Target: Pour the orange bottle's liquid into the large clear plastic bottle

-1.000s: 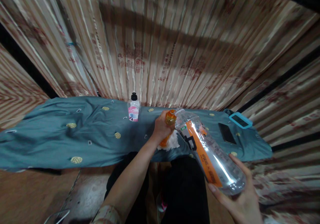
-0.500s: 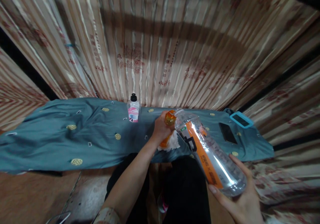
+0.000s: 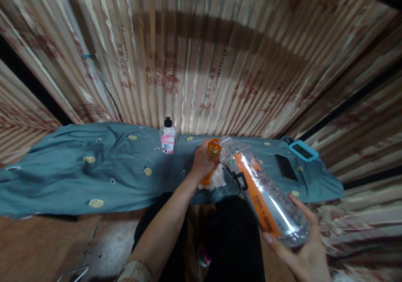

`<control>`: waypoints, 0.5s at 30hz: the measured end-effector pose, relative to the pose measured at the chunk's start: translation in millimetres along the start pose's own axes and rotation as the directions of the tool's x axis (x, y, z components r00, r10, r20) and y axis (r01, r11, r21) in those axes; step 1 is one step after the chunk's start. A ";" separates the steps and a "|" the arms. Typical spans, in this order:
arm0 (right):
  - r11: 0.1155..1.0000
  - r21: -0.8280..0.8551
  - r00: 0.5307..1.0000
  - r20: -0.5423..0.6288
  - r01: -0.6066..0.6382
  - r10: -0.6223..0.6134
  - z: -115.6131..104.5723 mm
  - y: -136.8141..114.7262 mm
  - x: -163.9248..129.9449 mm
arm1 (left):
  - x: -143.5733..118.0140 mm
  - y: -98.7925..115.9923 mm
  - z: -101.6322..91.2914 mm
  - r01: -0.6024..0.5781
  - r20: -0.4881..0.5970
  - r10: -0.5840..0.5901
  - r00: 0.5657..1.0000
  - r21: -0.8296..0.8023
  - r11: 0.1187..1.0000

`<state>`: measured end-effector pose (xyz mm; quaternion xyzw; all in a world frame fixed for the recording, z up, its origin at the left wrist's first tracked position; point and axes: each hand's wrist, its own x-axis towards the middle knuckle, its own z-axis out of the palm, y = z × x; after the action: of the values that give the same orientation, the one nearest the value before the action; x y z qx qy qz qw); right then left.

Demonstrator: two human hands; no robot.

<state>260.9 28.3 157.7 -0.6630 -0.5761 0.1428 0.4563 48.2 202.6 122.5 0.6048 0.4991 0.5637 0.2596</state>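
Orange small bottle (image 3: 214, 148) at frame centre, left hand (image 3: 202, 161) clamped round it over white tissue (image 3: 217, 180). Right hand (image 3: 303, 252), lower right, fingers wrapped under tilted clear bottle (image 3: 262, 192), mouth touching the orange one.

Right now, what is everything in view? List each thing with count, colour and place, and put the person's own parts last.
large bottle: 1, clear with an orange label, tilted, its mouth at the small orange bottle.
small orange bottle: 1, orange, at the cloth's near edge, centre.
white tissue: 1, white, under the small orange bottle.
small pink-labelled bottle: 1, clear with a black cap, upright at the back of the cloth.
phone: 1, black, flat on the cloth, right side.
blue-framed device: 1, light blue rim, far right of the cloth.
cloth: 1, teal with yellow dots, spread across the surface.
curtain: striped brown and cream, behind.
left hand: grips the small orange bottle.
right hand: holds the large bottle's base.
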 end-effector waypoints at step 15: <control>0.998 -0.028 0.998 -0.009 0.062 -0.062 0.0 -0.2 -0.1 | 0.3 -9.8 2.4 -0.061 -0.008 0.061 0.998 -0.039 0.997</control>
<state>260.8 28.3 157.8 -0.6516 -0.5960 0.1173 0.4543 47.3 207.1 113.6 0.6124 0.4702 0.5833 0.2523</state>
